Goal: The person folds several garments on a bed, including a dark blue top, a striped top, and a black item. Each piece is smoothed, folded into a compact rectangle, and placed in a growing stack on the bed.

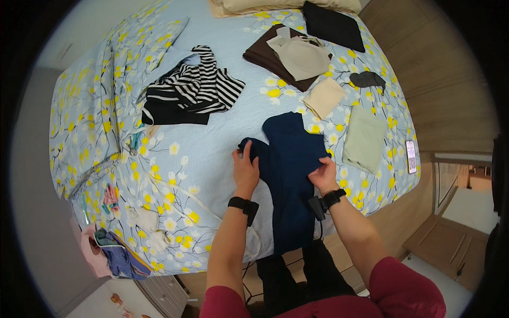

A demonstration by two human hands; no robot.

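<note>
A dark navy garment [294, 179] lies spread on the bed in front of me, its lower end reaching the near edge of the mattress. My left hand [245, 167] pinches a narrow part of it, perhaps a sleeve, at the upper left. At its right side, my right hand [325, 174] grips the edge between thumb and fingers. Both wrists wear black bands with small devices. Just beyond the garment are a folded cream cloth [325, 97] and, to the right, a folded pale green cloth [364, 139].
A black-and-white striped garment [203, 87] lies at the upper left. Farther back are a brown folded cloth [260, 53] under a beige garment [304, 59], and a black folded cloth [334, 27]. A phone [411, 157] rests near the right edge; small clothes [125, 254] hang at the lower left.
</note>
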